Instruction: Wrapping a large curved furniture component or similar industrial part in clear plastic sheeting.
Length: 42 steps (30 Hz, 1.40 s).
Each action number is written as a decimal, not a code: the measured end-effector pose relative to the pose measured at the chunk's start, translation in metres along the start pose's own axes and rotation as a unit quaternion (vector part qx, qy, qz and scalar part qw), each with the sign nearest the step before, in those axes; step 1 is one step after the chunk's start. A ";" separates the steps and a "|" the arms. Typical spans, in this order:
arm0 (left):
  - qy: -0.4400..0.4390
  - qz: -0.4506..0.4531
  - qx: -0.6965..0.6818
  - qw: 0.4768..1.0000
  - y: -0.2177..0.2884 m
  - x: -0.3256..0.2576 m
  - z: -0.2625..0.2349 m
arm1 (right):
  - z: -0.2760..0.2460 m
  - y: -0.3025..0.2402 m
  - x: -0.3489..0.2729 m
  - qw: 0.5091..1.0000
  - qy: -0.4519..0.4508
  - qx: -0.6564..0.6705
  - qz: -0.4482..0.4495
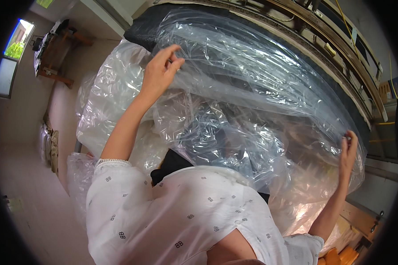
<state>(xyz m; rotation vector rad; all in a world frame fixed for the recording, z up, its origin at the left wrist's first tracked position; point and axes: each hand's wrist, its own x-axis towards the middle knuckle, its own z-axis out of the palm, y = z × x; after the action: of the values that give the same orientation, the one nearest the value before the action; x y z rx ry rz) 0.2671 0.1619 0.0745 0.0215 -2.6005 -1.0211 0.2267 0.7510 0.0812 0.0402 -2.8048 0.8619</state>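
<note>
A wide sheet of clear plastic film (252, 66) lies in long, shiny folds over a dark padded surface (141, 27) in front of me. My left hand (160, 70) is at the film's left part, its fingers curled and the thumb close to them, gripping the thin film. Far to the right, my right hand (348, 152) pinches the film's edge between thumb and fingers. Between the two hands the film runs in a gathered band. More crumpled clear film hangs down toward my body and covers my lap.
Beyond the dark surface runs a long machine frame (323, 42) with metal and wooden rails. A loose heap of clear plastic (112, 92) bulges at the left. A wooden stand (57, 57) is by the far left wall. Orange material (340, 256) sits at the lower right.
</note>
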 end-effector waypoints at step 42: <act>0.032 -0.084 -0.058 0.994 -0.107 0.195 -0.013 | 0.035 -0.038 0.033 0.978 0.098 -0.092 -0.161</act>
<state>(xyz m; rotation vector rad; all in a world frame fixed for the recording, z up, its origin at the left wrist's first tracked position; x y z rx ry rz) 0.0764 0.0468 0.0732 0.2431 -2.5100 -1.2077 0.1908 0.7016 0.0809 0.3496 -2.5799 0.4988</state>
